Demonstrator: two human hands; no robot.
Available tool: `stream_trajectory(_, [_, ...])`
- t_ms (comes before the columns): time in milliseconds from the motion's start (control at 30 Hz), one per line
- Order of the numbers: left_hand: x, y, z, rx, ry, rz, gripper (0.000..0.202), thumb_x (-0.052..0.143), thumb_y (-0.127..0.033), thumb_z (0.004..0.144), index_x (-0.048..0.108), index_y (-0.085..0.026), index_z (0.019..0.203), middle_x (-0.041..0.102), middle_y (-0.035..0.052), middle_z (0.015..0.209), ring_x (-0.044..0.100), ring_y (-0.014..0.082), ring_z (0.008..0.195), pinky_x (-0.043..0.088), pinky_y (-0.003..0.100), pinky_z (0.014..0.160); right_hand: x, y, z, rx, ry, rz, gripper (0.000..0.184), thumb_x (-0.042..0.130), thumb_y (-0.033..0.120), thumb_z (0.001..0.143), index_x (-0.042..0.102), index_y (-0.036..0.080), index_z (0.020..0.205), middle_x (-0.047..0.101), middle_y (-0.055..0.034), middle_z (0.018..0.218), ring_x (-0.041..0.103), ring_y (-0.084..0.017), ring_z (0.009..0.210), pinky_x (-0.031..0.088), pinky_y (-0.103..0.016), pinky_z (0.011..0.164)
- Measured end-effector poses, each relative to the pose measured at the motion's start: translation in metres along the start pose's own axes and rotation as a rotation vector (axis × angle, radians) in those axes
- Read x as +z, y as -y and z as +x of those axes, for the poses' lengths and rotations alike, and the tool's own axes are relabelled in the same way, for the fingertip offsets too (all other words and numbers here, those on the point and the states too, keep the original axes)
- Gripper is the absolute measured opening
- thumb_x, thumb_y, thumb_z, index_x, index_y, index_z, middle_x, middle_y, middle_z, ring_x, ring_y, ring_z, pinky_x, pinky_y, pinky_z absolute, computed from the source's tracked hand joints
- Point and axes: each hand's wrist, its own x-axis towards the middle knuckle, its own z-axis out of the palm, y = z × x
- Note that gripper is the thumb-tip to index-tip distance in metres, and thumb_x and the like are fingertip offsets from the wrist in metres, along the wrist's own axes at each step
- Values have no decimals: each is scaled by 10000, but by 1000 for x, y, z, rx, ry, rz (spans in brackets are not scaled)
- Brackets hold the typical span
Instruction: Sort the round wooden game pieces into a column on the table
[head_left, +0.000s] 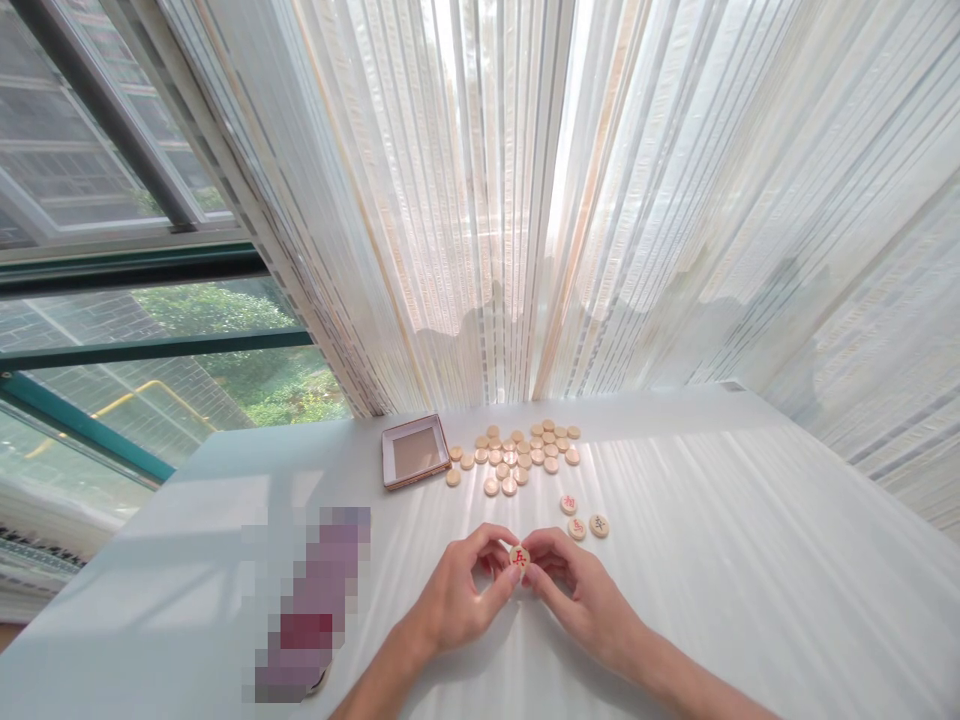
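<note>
Both hands pinch one game piece [519,557].
Left hand [454,590] and right hand [581,590] meet fingertip-to-fingertip, fingers curled (red face up), over the table [750,560].

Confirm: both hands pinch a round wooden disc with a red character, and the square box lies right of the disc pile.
No: the head view shows the square brown box left of the pile of pale wooden discs. The left hand and right hand do pinch the round red-marked disc.
</note>
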Motion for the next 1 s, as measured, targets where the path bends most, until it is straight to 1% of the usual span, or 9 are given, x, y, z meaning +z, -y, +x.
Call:
stream_trajectory(100, [0, 0, 0, -11, -2, 11, 206, 623, -353, 1001, 621, -183, 1119, 750, 62, 855, 703, 199, 778, 540, 287, 755, 0, 1, 0, -7, 9, -2, 215, 578, 412, 1050, 644, 215, 1109, 744, -76, 1068, 721, -229, 954, 586, -359, 881])
stream_trajectory(200, [0, 2, -1, -24, -5, 30, 213, 631, -382, 999, 617, -185, 1076, 756, 58, 824, 695, 194, 748, 522, 280, 730, 1, 1, 0, -11, 15, -23, 211, 584, 406, 1048, 658, 213, 1092, 740, -62, 1021, 709, -220, 920, 580, -345, 858])
stream_trajectory(400, [3, 9, -2, -55, -33, 69, 210, 644, -393, 991, 611, -187, 1015, 730, 28, 734, 660, 176, 675, 495, 264, 681, 0, 2, -2, -17, 50, -88, 228, 568, 410, 1055, 671, 209, 1076, 737, -54, 997, 691, -206, 878, 561, -319, 802])
stream_trajectory(500, [4, 8, -2, -64, -32, 51, 213, 609, -398, 1014, 616, -186, 1002, 736, 29, 740, 669, 173, 673, 503, 260, 680, -1, 3, -2, -4, 54, -113, 221, 576, 407, 1050, 670, 210, 1081, 742, -55, 998, 693, -206, 869, 553, -311, 772])
stream_trajectory(600, [3, 3, -1, -68, -31, 37, 223, 563, -393, 1040, 623, -182, 995, 736, 32, 746, 683, 176, 682, 517, 264, 693, 0, 4, -1, -6, 48, -86, 212, 573, 398, 1052, 665, 212, 1095, 749, -60, 1020, 705, -213, 897, 562, -322, 806])
stream_trajectory(700, [1, 0, -1, -60, -28, 36, 207, 545, -367, 1048, 632, -180, 1030, 726, 30, 743, 690, 181, 695, 528, 270, 713, 0, 4, 0, -13, 36, -48, 207, 573, 391, 1053, 663, 211, 1100, 749, -65, 1029, 712, -218, 918, 569, -335, 845])
stream_trajectory(800, [0, 1, -1, -18, -23, 23, 183, 577, -337, 1027, 633, -180, 1103, 736, 40, 795, 699, 188, 737, 541, 277, 745, 0, 3, 0, -13, 15, -29, 199, 575, 388, 1053, 658, 213, 1099, 743, -66, 1030, 714, -222, 926, 573, -339, 851])
stream_trajectory(900, [1, 5, -1, 25, -26, 6, 217, 630, -298, 987, 628, -183, 1171, 743, 53, 864, 704, 196, 783, 557, 285, 771, 0, 2, 1, -12, -4, -10, 195, 574, 388, 1054, 646, 215, 1103, 738, -68, 1042, 716, -222, 930, 578, -346, 855])
stream_trajectory(1000, [2, 6, -2, 30, -29, 7, 247, 654, -270, 965, 621, -190, 1196, 746, 51, 877, 704, 194, 781, 563, 283, 762, -1, 1, 0, -15, -10, 9, 195, 581, 390, 1051, 638, 213, 1106, 739, -78, 1056, 723, -228, 935, 584, -360, 870])
